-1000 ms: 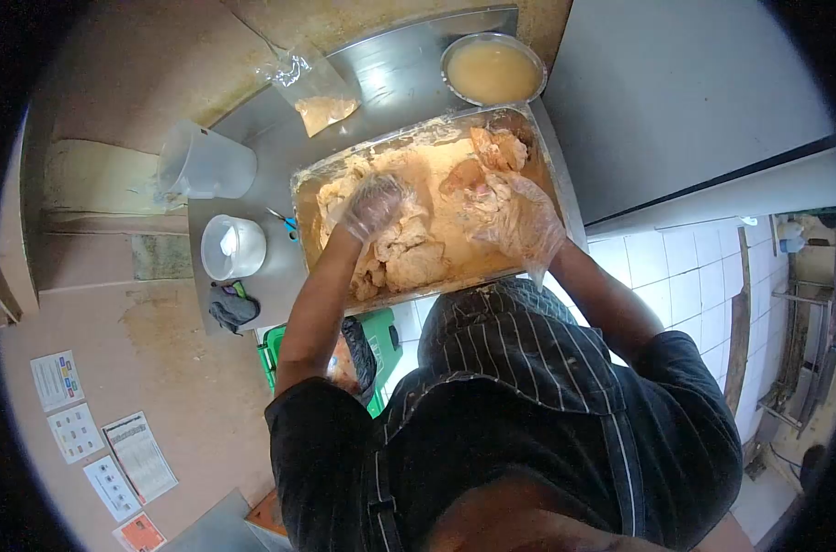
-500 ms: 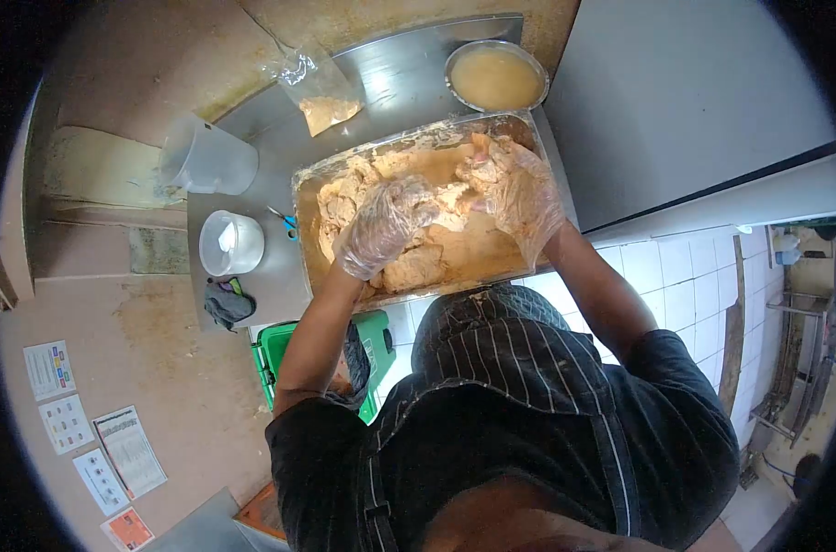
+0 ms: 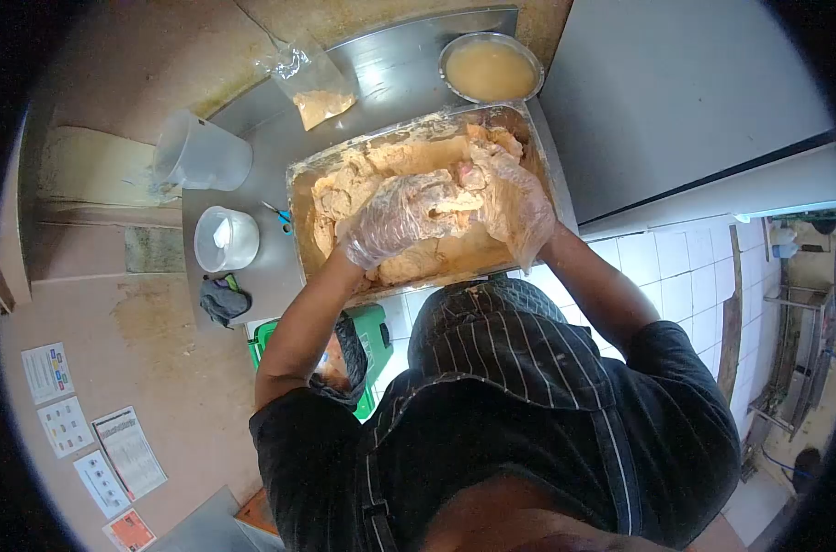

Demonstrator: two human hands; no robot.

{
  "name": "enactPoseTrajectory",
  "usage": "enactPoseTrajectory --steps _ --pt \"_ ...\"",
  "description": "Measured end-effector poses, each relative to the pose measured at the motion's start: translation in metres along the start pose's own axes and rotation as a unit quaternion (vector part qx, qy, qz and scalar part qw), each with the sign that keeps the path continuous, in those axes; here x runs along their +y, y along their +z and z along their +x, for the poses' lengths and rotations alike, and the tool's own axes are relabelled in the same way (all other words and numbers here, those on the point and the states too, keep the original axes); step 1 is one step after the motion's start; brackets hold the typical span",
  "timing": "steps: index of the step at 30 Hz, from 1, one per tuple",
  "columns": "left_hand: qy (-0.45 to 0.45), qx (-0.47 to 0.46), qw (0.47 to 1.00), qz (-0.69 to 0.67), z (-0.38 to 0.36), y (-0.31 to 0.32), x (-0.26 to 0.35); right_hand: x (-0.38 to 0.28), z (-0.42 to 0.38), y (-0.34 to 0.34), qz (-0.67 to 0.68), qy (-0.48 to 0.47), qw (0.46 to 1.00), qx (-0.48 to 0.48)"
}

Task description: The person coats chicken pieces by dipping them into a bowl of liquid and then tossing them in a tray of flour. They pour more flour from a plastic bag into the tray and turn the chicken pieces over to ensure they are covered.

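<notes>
A deep metal tray [image 3: 298,170] lies on the steel bench, holding orange-tan flour coating and a heap of coated chicken pieces [image 3: 340,198]. Both hands wear clear plastic gloves smeared with coating. Over the middle of the tray, my left hand [image 3: 395,221] has its fingers closed around one end of a coated chicken piece [image 3: 464,202]. My right hand [image 3: 519,198] grips the other end of that piece, its fingers partly hidden by the baggy glove. Another coated piece [image 3: 496,140] lies just beyond my right hand at the tray's far right corner.
A round bowl [image 3: 492,74] of cloudy liquid stands behind the tray, near a plastic bag [image 3: 321,106] of coating. On the left are a clear bucket [image 3: 202,156], a white tub [image 3: 228,241], blue-handled scissors [image 3: 284,219] and a dark cloth [image 3: 223,300]. A green bin [image 3: 370,336] stands below.
My hands have come closer together over the tray, and my left hand has shifted slightly right. The view has shifted a little; the bench items stay in place.
</notes>
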State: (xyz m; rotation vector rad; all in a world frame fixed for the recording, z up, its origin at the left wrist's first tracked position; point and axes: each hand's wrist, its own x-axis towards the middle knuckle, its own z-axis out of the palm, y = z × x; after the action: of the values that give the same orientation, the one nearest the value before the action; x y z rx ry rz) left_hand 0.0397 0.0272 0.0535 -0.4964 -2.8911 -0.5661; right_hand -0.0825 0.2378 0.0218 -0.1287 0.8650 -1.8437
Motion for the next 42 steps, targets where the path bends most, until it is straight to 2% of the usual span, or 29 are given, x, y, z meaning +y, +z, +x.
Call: enactPoseTrajectory --steps 2,3,5,8,12,14,15,17,18,19,20,21,22,23,24,25,27,35,37,38,39,40,41,42 --pt "-0.029 0.008 1.000 -0.006 -0.001 0.001 0.003 0.012 0.012 -0.017 -0.086 -0.082 0.992 -0.038" --pt "-0.029 0.008 1.000 -0.007 -0.001 0.006 0.002 0.006 0.007 -0.009 -0.087 -0.081 0.992 -0.038" --pt "-0.022 0.023 0.999 0.006 -0.005 0.022 -0.003 -0.009 -0.006 0.011 0.038 0.004 0.999 -0.011" --pt "-0.043 0.044 0.998 -0.011 -0.007 0.033 0.002 -0.007 0.001 -0.008 -0.030 -0.007 1.000 0.000" --pt "-0.079 0.073 0.994 -0.020 -0.008 0.040 0.012 -0.027 0.021 -0.010 0.024 0.011 1.000 0.002" --pt "0.053 0.109 0.988 0.097 -0.016 0.035 0.011 -0.060 0.013 0.014 -0.129 0.076 0.989 0.002" --pt "0.051 0.111 0.988 0.096 -0.020 0.030 0.013 -0.064 0.021 0.008 -0.132 0.078 0.988 0.003" --pt "-0.030 0.116 0.985 0.125 -0.031 0.019 0.021 -0.069 0.037 -0.007 -0.384 0.068 0.920 -0.026" --pt "-0.078 0.151 0.982 0.087 -0.040 0.019 0.022 -0.072 0.034 0.000 -0.387 0.073 0.919 -0.025" --pt "-0.083 0.152 0.981 0.084 -0.050 0.018 0.017 -0.078 0.028 0.012 -0.456 0.150 0.876 -0.046" --pt "-0.101 0.151 0.973 0.143 -0.061 0.017 0.010 -0.080 0.024 0.020 -0.519 0.224 0.822 -0.066" --pt "-0.119 0.148 0.961 0.202 -0.071 0.016 0.004 -0.075 0.022 0.019 -0.521 0.228 0.820 -0.068" --pt "-0.123 0.150 0.960 0.200 -0.080 0.013 0.003 -0.065 0.021 0.012 -0.635 0.221 0.733 -0.101" --pt "-0.189 0.211 0.950 0.133 -0.091 0.009 0.006 -0.054 0.023 0.001 -0.735 0.207 0.632 -0.132" --pt "-0.253 0.268 0.927 0.064 -0.101 0.005 0.008 -0.034 0.027 -0.032 -0.809 0.141 0.544 -0.171" --pt "-0.255 0.269 0.926 0.063 -0.110 0.001 0.009 -0.034 0.028 -0.033 -0.810 0.142 0.542 -0.173" --pt "-0.278 0.311 0.909 0.020 -0.124 -0.006 0.011 -0.033 0.030 -0.030 -0.793 0.229 0.509 -0.243" --pt "-0.315 0.343 0.883 0.066 -0.158 -0.029 0.019 -0.041 0.030 0.002 -0.783 0.302 0.493 -0.230" --pt "-0.332 0.351 0.872 0.076 -0.161 -0.029 0.020 -0.037 0.020 -0.023 -0.772 0.217 0.530 -0.277" --pt "-0.337 0.366 0.866 0.054 -0.162 -0.031 0.021 -0.002 0.047 -0.104 -0.700 0.260 0.596 -0.296" --pt "-0.341 0.378 0.860 0.032 -0.163 -0.031 0.022 -0.013 0.040 -0.076 -0.699 0.260 0.597 -0.295" --pt "-0.340 0.378 0.861 0.030 -0.165 -0.031 0.021 -0.037 0.027 -0.014 -0.682 0.324 0.612 -0.235" --pt "-0.338 0.384 0.859 0.039 -0.166 -0.031 0.020 -0.051 0.019 0.020 -0.660 0.385 0.621 -0.174" --pt "-0.336 0.391 0.856 0.048 -0.166 -0.031 0.021 -0.051 0.018 0.019 -0.660 0.384 0.622 -0.173"
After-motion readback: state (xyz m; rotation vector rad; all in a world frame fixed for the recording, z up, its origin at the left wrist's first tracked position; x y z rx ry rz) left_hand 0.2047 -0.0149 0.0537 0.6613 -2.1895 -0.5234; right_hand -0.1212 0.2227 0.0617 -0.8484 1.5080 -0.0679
